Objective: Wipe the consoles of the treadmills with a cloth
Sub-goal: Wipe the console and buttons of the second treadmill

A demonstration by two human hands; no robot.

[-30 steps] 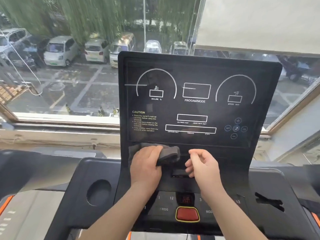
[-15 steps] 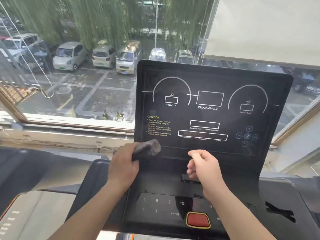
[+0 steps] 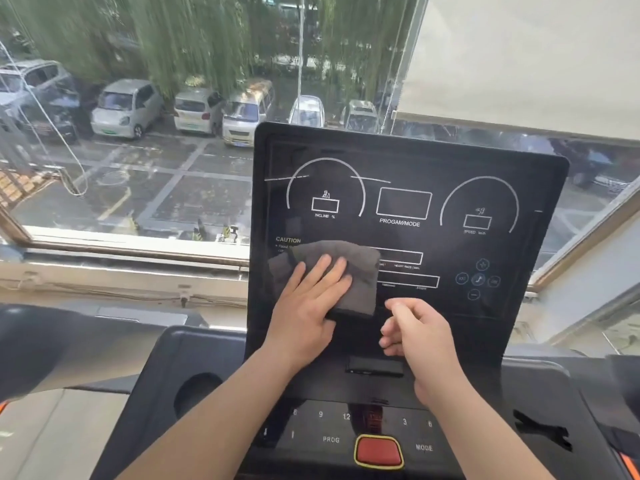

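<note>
Head view: pressing dark grey folded cloth onto lower left of glossy black treadmill console with flat, straight-fingered left hand. Loosely curled, empty right hand just right. Best swept rightward in overlapping rows, even pressure.

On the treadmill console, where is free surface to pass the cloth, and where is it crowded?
Free: the console above the gray cloth, from the INCLINE arc to the speed arc, and its right part around the round buttons. Crowded: the lower left, where the left hand presses the cloth flat, with the right hand beside it.
</note>
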